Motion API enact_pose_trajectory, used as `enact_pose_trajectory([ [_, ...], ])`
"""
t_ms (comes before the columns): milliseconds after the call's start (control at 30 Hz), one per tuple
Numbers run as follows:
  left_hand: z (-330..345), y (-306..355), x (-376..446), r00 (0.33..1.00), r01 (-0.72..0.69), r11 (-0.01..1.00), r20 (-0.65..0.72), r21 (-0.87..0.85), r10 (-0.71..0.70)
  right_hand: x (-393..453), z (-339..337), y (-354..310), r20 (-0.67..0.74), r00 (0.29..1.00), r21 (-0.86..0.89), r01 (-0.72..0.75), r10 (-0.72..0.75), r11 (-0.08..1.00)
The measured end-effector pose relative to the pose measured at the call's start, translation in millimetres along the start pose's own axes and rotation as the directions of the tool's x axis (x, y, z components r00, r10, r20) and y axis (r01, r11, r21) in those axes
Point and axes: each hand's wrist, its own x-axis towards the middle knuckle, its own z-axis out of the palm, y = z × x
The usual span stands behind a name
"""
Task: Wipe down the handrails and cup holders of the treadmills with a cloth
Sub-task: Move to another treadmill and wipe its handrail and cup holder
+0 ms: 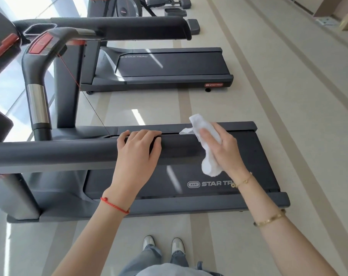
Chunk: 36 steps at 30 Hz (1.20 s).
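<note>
Two hands meet on one handrail (69,152): your left hand (137,154) curls its fingers over the black padded bar, and your right hand (223,148) grips a white cloth (207,136) pressed against the rail's end. Below lies the treadmill (219,184) belt, marked "STAR TRAC". A second treadmill (169,66) with the same name stands beyond, both on a pale striped floor (288,96).

Gym floor, two treadmills (169,176) side by side, dumbbell (184,3) beyond
</note>
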Motion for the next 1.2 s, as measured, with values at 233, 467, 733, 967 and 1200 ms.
enact_pose_trajectory([
  [233, -7.6, -11.8, 0.8, 1.000, 0.009, 1.000, 0.010, -0.027, -0.009, 11.5, 14.2, -15.8, 0.137, 0.959, -0.428, 0.282, -0.247, 0.859],
  [467, -32.4, -54.3, -4.1, 0.998, 0.056, 0.998, -0.043, -0.018, -0.056, 12.1, 50.1, -42.2, 0.235, 0.883, -0.691, 0.445, -0.406, 0.569],
  [733, -74.5, -136.5, -14.2, 0.986, 0.120, 0.992, -0.116, -0.034, -0.123, 11.0, 144.0, -82.3, 0.352, 0.821, -0.680, 0.555, -0.451, 0.479],
  [967, -124.6, -237.0, -19.2, 0.983, 0.126, 0.992, -0.133, -0.011, -0.126, 9.0, 249.3, -126.4, 0.369, 0.804, -0.660, 0.580, -0.467, 0.477],
  [1200, -178.1, -336.8, -30.1, 0.983, 0.106, 0.994, -0.152, 0.022, -0.101, 3.7, 338.9, -161.4, 0.314, 0.815, -0.675, 0.553, -0.488, 0.489],
])
